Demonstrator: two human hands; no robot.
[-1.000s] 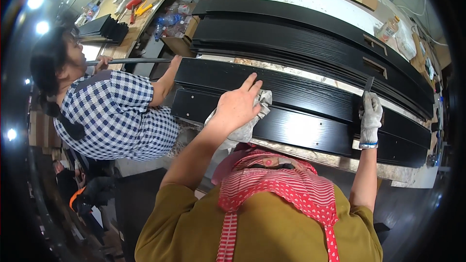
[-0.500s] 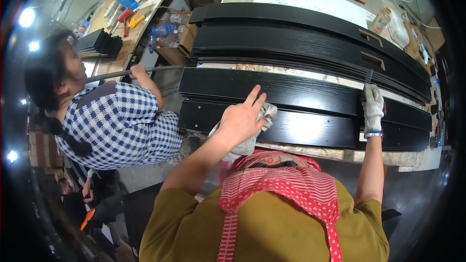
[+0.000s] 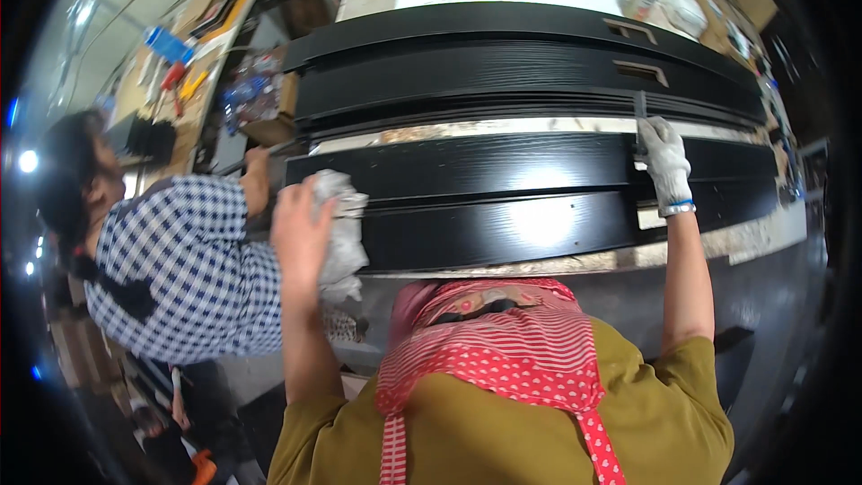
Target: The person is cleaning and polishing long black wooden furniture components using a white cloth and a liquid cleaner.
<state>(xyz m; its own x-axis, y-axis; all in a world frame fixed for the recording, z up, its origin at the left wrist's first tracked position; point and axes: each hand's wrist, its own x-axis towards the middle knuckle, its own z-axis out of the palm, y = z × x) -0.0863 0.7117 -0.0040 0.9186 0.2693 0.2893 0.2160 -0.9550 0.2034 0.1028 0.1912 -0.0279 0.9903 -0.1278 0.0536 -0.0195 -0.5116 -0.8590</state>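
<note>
As the right hand (image 3: 665, 154) partly hides its gripped tool (image 3: 640, 106), left hand (image 3: 301, 226), blurred, clutching cloth (image 3: 346, 238)

Black boards (image 3: 467, 233), greyish-white rag (image 3: 346, 247), red-white striped apron (image 3: 498, 341)

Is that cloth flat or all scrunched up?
Scrunched up: the pale cloth shows creases and uneven folds beside the left hand.

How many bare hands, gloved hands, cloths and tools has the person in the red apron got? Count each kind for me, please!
Bare hands: 1, the left hand
Gloved hands: 1, the right hand
Cloths: 1, the crumpled pale cloth by the left hand
Tools: 1, the narrow flat tool in the right hand
Total: 4
</note>
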